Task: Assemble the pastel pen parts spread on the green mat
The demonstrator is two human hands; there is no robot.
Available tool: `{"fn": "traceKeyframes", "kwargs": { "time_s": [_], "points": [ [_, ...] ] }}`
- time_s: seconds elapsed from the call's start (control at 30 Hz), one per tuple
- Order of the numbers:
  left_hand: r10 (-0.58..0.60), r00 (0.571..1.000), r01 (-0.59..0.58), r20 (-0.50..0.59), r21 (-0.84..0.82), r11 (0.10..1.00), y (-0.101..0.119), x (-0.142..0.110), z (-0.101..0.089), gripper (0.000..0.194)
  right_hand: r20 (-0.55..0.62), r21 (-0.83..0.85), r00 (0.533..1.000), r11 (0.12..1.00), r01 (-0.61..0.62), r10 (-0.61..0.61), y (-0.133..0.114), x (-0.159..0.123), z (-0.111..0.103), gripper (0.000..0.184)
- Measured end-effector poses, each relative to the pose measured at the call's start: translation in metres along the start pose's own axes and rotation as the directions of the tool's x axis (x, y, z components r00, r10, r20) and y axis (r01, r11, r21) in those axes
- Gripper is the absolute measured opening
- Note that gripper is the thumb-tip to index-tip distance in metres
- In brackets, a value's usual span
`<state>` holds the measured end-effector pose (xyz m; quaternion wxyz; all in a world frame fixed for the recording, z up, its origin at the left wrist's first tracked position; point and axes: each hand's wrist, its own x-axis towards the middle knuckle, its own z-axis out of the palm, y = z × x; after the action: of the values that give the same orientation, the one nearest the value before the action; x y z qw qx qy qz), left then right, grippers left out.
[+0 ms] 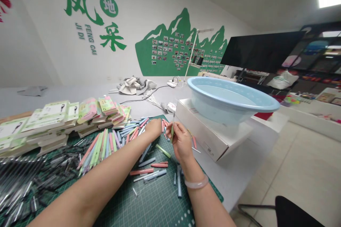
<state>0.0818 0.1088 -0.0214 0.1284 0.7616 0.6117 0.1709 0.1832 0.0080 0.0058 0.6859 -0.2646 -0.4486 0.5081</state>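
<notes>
My right hand (182, 141), with a pale bracelet at the wrist, pinches a green pen part (172, 133) from which a thin, pointed piece sticks up. Beyond it, my left hand (153, 129) reaches over the far edge of the pile of coloured pen parts (130, 129); its fingers are hidden behind the back of the hand. Small pink pieces (163, 125) lie right beside its fingertips. On the green cutting mat (154, 198) below are a loose green barrel (163, 150), pink barrels (142, 172) and blue barrels (155, 176).
Black pen parts (50, 181) and a row of pastel pens (103, 145) spread at left. Stacked small boxes (53, 113) stand behind them. A blue basin (229, 95) rests on a white box (213, 138) at right. A grey cloth bundle (133, 86) lies farther back.
</notes>
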Motion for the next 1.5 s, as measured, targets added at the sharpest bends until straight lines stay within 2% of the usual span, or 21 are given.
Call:
{"fn": "traceKeyframes", "kwargs": {
  "time_s": [0.1, 0.2, 0.27, 0.37, 0.4, 0.43, 0.47, 0.53, 0.57, 0.63, 0.83, 1.13, 1.37, 1.5],
  "points": [
    [-0.031, 0.999, 0.031, -0.02, -0.027, 0.999, -0.001, -0.006, -0.001, 0.021, 0.007, -0.023, 1.0, 1.0, -0.004, 0.004, 0.002, 0.0, 0.0, 0.02],
    [-0.042, 0.998, 0.037, -0.047, -0.104, 0.994, -0.008, -0.014, -0.013, 0.017, 0.011, -0.046, 1.0, 0.999, -0.007, 0.007, 0.006, 0.0, 0.0, 0.02],
    [-0.021, 0.998, 0.009, -0.065, -0.184, 0.983, -0.015, -0.021, -0.028, 0.014, 0.008, -0.07, 1.0, 0.997, -0.017, 0.018, 0.009, -0.001, 0.0, 0.021],
    [0.026, 0.994, -0.059, -0.102, -0.337, 0.939, -0.025, -0.036, -0.06, 0.026, 0.014, -0.115, 0.999, 0.993, -0.039, 0.041, 0.016, -0.003, 0.003, 0.023],
    [0.036, 0.992, -0.087, -0.123, -0.435, 0.896, -0.027, -0.042, -0.07, 0.032, 0.024, -0.128, 0.999, 0.991, -0.045, 0.048, 0.019, -0.005, 0.005, 0.024],
    [0.038, 0.989, -0.129, -0.145, -0.692, 0.71, -0.029, -0.049, -0.079, 0.036, 0.04, -0.138, 0.998, 0.989, -0.052, 0.058, 0.021, -0.006, 0.007, 0.024],
    [0.035, 0.988, -0.15, -0.154, -0.846, 0.512, -0.03, -0.057, -0.088, 0.037, 0.059, -0.146, 0.996, 0.987, -0.062, 0.072, 0.024, -0.008, 0.01, 0.025],
    [0.024, 0.99, -0.143, -0.142, -0.954, 0.262, -0.032, -0.072, -0.1, 0.035, 0.102, -0.161, 0.989, 0.982, -0.093, 0.111, 0.029, -0.013, 0.015, 0.025],
    [0.016, 0.991, -0.13, -0.13, -0.972, 0.198, -0.032, -0.079, -0.103, 0.034, 0.126, -0.171, 0.983, 0.979, -0.111, 0.133, 0.031, -0.015, 0.018, 0.025],
    [-0.007, 0.994, -0.107, -0.11, -0.982, 0.156, -0.034, -0.091, -0.108, 0.032, 0.167, -0.187, 0.971, 0.972, -0.14, 0.172, 0.034, -0.02, 0.023, 0.025],
    [-0.037, 0.991, -0.122, -0.132, -0.971, 0.206, -0.042, -0.107, -0.109, 0.029, 0.207, -0.189, 0.96, 0.97, -0.151, 0.19, 0.038, -0.028, 0.033, 0.023],
    [-0.025, 0.989, -0.134, -0.145, -0.957, 0.258, -0.035, -0.11, -0.109, 0.029, 0.204, -0.197, 0.961, 0.97, -0.144, 0.185, 0.039, -0.027, 0.033, 0.024],
    [0.099, 0.979, -0.202, -0.177, -0.845, 0.495, -0.033, -0.116, -0.096, 0.018, 0.21, -0.207, 0.961, 0.969, -0.139, 0.182, 0.039, -0.027, 0.033, 0.025],
    [0.104, 0.974, -0.221, -0.199, -0.772, 0.596, -0.037, -0.122, -0.089, 0.017, 0.201, -0.151, 0.956, 0.971, -0.184, 0.213, 0.043, -0.029, 0.034, 0.018]
  ]
}}
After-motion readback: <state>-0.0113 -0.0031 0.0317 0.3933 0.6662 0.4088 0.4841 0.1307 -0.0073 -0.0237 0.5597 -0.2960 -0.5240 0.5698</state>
